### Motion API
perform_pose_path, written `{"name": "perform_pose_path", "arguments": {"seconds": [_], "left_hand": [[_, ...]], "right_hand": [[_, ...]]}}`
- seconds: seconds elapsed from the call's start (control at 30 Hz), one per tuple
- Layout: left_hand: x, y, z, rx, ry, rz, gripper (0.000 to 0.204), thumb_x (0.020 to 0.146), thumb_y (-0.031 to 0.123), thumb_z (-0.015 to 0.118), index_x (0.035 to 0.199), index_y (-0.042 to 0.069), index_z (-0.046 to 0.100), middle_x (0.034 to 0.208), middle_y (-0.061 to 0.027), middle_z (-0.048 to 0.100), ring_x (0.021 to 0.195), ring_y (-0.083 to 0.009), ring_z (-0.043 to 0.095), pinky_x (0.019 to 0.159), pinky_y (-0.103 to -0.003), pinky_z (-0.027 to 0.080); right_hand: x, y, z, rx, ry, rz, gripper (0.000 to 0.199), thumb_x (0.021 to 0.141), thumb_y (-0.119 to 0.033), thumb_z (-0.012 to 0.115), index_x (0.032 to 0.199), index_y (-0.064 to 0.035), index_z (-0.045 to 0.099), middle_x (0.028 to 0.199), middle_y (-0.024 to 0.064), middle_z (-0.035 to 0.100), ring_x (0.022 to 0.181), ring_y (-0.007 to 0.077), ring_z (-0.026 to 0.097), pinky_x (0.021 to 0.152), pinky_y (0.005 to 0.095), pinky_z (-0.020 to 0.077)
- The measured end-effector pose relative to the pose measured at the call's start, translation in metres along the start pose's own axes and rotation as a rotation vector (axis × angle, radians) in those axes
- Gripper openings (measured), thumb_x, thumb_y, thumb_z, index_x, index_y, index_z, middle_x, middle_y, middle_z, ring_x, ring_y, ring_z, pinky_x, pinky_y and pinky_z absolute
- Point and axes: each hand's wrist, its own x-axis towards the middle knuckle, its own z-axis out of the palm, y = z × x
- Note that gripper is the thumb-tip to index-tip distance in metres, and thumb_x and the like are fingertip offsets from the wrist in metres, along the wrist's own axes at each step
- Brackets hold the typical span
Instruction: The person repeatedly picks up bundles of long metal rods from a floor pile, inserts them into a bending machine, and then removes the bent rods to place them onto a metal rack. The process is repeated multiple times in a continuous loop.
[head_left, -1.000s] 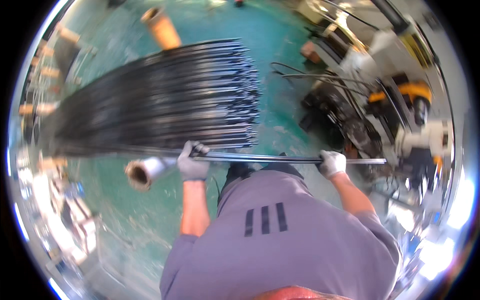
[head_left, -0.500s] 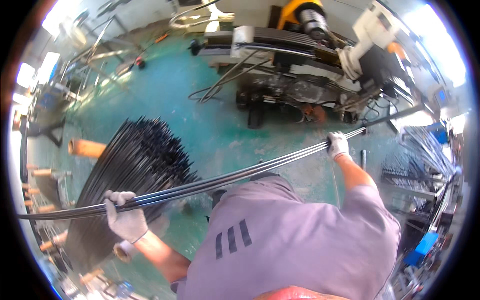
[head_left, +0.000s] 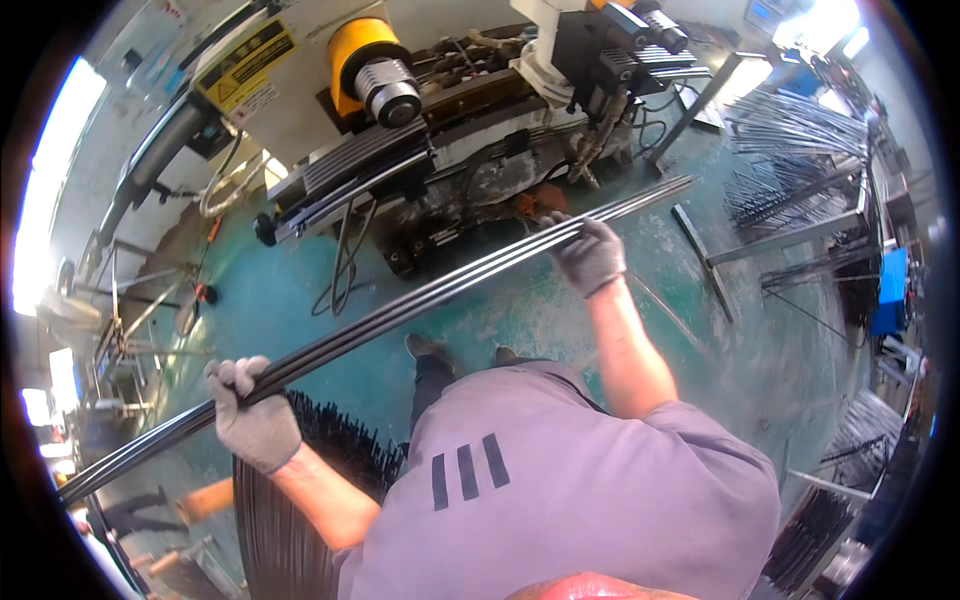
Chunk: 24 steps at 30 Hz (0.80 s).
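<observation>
as left hand [head_left: 258,428] and right hand [head_left: 594,262] clasp dark rods [head_left: 425,300], long axis diagonal, slanting toward upper right

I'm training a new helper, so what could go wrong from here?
The long rods might swing against the machine ahead. Several lie together in the gloved left hand and right hand, so one could slide loose. They reach well past the left hand, so that end might knock something unnoticed.

Grn concr. floor [head_left: 740,385] — shoes [head_left: 424,347], looped cable [head_left: 351,272]
</observation>
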Motion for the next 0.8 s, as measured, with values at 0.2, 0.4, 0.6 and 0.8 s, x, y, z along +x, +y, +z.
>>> {"name": "perform_pose_path", "arguments": {"seconds": [0.2, 0.4, 0.6, 0.8], "left_hand": [[0.098, 0.017, -0.035, 0.179, -0.112, -0.059, 0.023, 0.108, 0.005, 0.065, 0.129, -0.003, 0.059, 0.108, -0.0111, 0.065, 0.101, -0.0271, 0.062, 0.116, -0.05, 0.044], [0.19, 0.107, -0.102, 0.225, 0.157, 0.104, 0.028, 0.105, 0.001, 0.064, 0.131, -0.007, 0.059, 0.115, -0.0138, 0.067, 0.113, -0.0298, 0.067, 0.123, -0.053, 0.046], [0.241, 0.053, -0.149, 0.119, 0.028, -0.169, 0.018, 0.11, 0.006, 0.057, 0.119, -0.004, 0.068, 0.115, -0.0171, 0.072, 0.116, -0.0321, 0.069, 0.122, -0.051, 0.05], [0.262, -0.001, -0.145, 0.394, 0.141, -0.236, 0.026, 0.113, 0.016, 0.058, 0.122, -0.005, 0.069, 0.12, -0.0189, 0.073, 0.12, -0.0346, 0.068, 0.12, -0.05, 0.05]], "right_hand": [[0.046, 0.018, 0.082, -0.268, 0.187, -0.113, 0.02, 0.11, -0.009, 0.064, 0.123, 0.0067, 0.064, 0.111, 0.0219, 0.076, 0.104, 0.0358, 0.075, 0.101, 0.0503, 0.0638], [0.119, -0.052, 0.12, -0.614, 0.486, -0.474, 0.034, 0.11, -0.039, 0.072, 0.117, -0.0052, 0.073, 0.109, 0.0108, 0.079, 0.095, 0.0277, 0.072, 0.097, 0.0475, 0.0595], [0.17, -0.034, 0.172, -0.455, 0.471, -0.51, 0.029, 0.105, -0.035, 0.079, 0.106, -0.0056, 0.076, 0.092, 0.0108, 0.08, 0.08, 0.029, 0.078, 0.079, 0.0448, 0.0662], [0.183, 0.046, 0.206, -0.593, 0.44, -0.429, 0.022, 0.102, -0.021, 0.083, 0.11, -0.0012, 0.076, 0.103, 0.0118, 0.081, 0.087, 0.0282, 0.078, 0.084, 0.0421, 0.0665]]}}
